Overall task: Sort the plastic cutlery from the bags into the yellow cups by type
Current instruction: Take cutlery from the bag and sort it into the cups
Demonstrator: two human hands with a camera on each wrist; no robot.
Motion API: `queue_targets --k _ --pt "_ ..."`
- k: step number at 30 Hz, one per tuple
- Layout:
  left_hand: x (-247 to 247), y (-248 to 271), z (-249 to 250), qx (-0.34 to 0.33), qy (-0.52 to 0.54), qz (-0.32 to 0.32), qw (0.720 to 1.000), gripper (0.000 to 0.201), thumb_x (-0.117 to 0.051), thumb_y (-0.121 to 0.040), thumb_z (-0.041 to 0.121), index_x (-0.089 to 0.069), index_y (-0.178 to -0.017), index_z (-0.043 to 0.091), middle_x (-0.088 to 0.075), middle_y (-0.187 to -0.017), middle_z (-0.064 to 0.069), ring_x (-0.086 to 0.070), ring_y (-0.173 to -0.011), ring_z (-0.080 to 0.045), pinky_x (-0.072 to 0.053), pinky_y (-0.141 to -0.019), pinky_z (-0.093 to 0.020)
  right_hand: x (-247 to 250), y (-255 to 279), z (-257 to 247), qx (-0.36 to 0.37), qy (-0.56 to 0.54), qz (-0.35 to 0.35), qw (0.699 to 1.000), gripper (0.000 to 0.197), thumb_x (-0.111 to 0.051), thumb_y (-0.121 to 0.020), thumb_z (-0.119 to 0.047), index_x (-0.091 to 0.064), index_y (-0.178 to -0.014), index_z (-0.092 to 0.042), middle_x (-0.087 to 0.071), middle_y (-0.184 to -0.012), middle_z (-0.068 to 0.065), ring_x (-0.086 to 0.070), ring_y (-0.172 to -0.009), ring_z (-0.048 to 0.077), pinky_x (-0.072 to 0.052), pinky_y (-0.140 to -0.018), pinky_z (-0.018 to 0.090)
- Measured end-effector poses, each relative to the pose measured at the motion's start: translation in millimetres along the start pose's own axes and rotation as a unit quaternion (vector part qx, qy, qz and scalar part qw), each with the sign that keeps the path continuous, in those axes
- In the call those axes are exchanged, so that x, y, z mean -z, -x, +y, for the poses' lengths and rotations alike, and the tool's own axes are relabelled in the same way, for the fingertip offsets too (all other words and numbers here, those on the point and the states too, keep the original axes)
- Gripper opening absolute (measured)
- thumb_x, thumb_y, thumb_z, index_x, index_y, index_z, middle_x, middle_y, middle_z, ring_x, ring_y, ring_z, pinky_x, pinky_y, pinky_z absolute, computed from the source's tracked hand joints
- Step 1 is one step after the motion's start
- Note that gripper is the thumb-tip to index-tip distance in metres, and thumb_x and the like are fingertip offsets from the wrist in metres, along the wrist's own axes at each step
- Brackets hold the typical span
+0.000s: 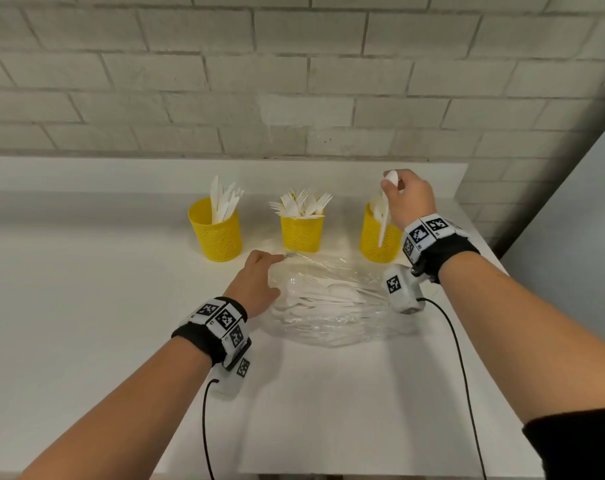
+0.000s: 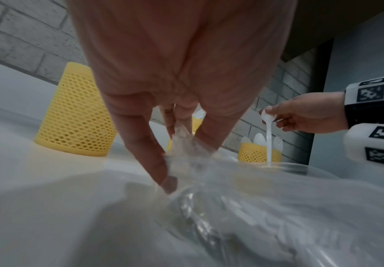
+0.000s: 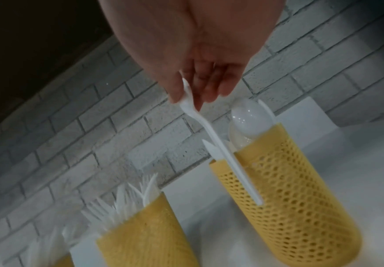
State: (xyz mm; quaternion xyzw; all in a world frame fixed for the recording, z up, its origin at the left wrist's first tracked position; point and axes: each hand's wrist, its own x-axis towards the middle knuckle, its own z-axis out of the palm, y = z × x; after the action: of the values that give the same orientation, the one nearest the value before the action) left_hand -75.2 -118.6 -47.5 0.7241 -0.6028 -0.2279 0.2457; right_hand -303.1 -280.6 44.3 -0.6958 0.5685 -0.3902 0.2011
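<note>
Three yellow mesh cups stand in a row near the wall: the knife cup [image 1: 218,237], the fork cup [image 1: 301,235] and the spoon cup [image 1: 375,242]. My right hand [image 1: 392,184] pinches a white spoon [image 1: 385,216] by its bowl end. The handle hangs down in front of the spoon cup [image 3: 289,198], outside its rim. In front of the cups lies a clear plastic bag [image 1: 328,306] with several white spoons inside. My left hand [image 1: 276,261] pinches the bag's far left edge, and the film [image 2: 181,142] is bunched between its fingers.
The white counter [image 1: 86,306] ends at a grey brick wall behind the cups and at an edge on the right, close to the spoon cup. Black cables run from both wrist units across the near counter.
</note>
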Motion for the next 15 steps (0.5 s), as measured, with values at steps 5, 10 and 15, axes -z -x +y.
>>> queue_targets --k 5,10,15 --pt "1 0 2 -0.009 0.017 0.007 1.0 0.064 -0.066 -0.082 0.003 -0.043 -0.14 0.016 -0.036 -0.132 -0.006 -0.044 -0.097 -0.013 -0.038 -0.095 -0.022 8 -5 -18 0.026 -0.162 0.085 0.983 0.024 -0.043 -0.097 -0.026 -0.053 -0.112 -0.01 -0.055 -0.096 0.005 -0.06 -0.093 0.03 -0.049 -0.084 0.038" --pt "-2 -2 7 -0.015 0.047 0.021 0.999 0.066 -0.067 -0.082 0.001 -0.041 -0.141 0.015 -0.035 -0.134 -0.008 -0.041 -0.1 -0.013 -0.037 -0.102 -0.025 3 -10 -5 0.006 -0.132 0.075 0.988 0.026 -0.04 -0.097 -0.023 -0.051 -0.115 -0.008 -0.06 -0.108 0.014 -0.058 -0.102 0.032 -0.045 -0.083 0.031" --pt "-6 -6 15 -0.019 0.086 0.012 0.996 0.069 -0.068 -0.083 0.002 -0.038 -0.143 0.018 -0.031 -0.126 0.001 -0.042 -0.101 -0.013 -0.036 -0.096 -0.02 -7 0 22 -0.004 0.084 -0.018 0.996 0.037 -0.052 -0.091 -0.02 -0.057 -0.128 -0.021 -0.054 -0.128 0.01 -0.037 -0.122 0.03 -0.032 -0.102 0.03"
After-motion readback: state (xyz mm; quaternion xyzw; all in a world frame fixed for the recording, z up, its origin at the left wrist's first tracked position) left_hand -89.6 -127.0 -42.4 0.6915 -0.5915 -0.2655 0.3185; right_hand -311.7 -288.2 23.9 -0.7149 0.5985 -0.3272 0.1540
